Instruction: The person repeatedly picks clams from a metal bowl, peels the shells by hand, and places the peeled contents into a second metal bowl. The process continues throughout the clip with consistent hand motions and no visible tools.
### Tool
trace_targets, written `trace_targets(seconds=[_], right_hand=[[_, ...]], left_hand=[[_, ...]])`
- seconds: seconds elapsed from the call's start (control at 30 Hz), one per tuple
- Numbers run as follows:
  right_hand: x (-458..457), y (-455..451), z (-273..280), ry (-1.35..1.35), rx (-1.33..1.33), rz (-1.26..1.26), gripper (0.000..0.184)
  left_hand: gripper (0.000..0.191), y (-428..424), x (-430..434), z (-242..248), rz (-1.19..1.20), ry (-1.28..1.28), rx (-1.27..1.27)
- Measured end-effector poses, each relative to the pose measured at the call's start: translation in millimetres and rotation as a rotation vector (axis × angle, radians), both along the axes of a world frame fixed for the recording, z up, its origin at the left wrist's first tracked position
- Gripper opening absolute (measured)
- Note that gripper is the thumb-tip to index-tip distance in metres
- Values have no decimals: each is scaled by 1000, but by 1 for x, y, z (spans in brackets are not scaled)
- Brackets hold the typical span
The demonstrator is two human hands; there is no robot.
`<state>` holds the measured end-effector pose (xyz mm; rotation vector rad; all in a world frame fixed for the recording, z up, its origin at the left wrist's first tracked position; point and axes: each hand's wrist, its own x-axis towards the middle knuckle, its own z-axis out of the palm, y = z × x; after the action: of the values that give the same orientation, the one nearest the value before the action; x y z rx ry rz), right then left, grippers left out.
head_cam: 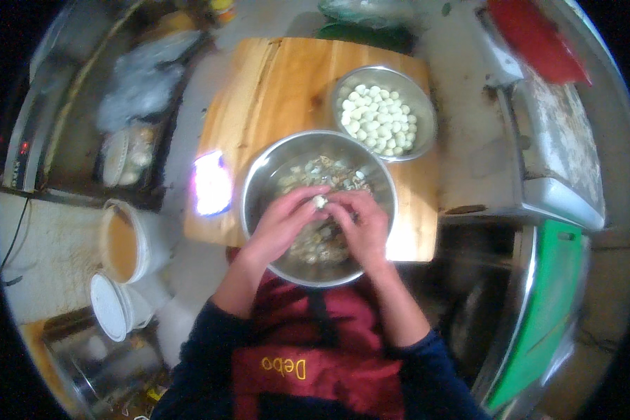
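Both of my hands meet over a large steel bowl (247,210) of water, at the front of a wooden table. A small pale egg (319,201), probably a quail egg with some shell on it, is between the fingertips. My left hand (287,215) grips it from the left, and my right hand (361,223) touches it from the right. In the bowl lie small speckled eggs and shell pieces (323,251), partly hidden by the hands. Behind it to the right, a smaller steel bowl (428,113) holds many peeled whitish eggs (380,121).
The wooden table (273,89) carries both bowls, with a bright glare patch at its left edge. White buckets (142,247) stand on the left, below a dark counter with plastic bags (142,84). On the right are a metal counter and a green board (541,310).
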<state>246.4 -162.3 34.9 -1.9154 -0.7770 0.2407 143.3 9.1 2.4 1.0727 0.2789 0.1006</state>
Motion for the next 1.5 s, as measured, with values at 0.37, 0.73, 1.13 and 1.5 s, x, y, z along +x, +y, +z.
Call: trace_targets(seconds=[0.37,0.73,1.13,1.5], right_hand=[[-12,-2,-38,-243,-123,-59,25],[13,9,18,-149,-30,31,33],[46,32,49,-83,-122,47,33],[51,31,19,80,-170,48,35]], left_hand=[[31,-13,2,-12,109,83,-47],[31,12,43,70,-151,194,275],[25,38,58,60,-145,258,616],[45,30,61,55,-143,75,494]])
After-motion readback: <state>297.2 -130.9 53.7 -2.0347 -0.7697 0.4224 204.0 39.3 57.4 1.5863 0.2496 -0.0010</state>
